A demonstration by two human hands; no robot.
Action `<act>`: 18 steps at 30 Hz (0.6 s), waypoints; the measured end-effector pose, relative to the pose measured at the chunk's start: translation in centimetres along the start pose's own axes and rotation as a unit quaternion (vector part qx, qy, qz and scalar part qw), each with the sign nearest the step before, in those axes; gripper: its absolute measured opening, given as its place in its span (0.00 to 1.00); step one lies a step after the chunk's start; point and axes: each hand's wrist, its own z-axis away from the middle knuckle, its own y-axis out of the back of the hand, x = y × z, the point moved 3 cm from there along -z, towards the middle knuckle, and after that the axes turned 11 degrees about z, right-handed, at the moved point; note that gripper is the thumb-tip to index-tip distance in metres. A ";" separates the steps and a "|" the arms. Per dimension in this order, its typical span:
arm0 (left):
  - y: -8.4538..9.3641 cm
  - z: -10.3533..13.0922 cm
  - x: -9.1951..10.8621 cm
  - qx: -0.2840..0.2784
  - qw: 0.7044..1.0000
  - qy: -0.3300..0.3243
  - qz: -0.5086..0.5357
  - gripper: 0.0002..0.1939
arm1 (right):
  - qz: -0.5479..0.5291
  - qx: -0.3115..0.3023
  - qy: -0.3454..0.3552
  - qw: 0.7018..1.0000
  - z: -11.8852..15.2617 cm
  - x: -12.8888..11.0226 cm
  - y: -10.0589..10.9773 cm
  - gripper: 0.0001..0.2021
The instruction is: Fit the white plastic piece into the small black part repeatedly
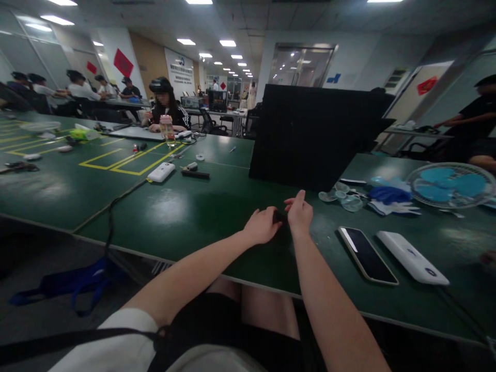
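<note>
My left hand (263, 226) is closed around a small black object (278, 216) just above the green table, its kind too dark to make out. Close on the other side of that object is my right hand (300, 214), thumb raised and some fingers pointing left, apart from the thumb. I see nothing held in it, and whether it touches the black object I cannot tell. Behind both hands stands a large black panel (302, 137), its lower edge on the table.
Right of my forearm lie a phone (368, 256) and a white power bank (413, 257) with a cable. Farther back are clear plastic pieces (351, 201), blue-and-white gloves (391, 199) and a fan (451, 185). On the left are another white device (161, 172) and a bottle (168, 132); a person sits opposite.
</note>
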 end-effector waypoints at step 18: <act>12.1 4.2 -8.8 0.072 0.993 0.072 0.059 0.27 | 0.215 -0.285 0.127 0.926 2.2 -1.7 -3.1 0.09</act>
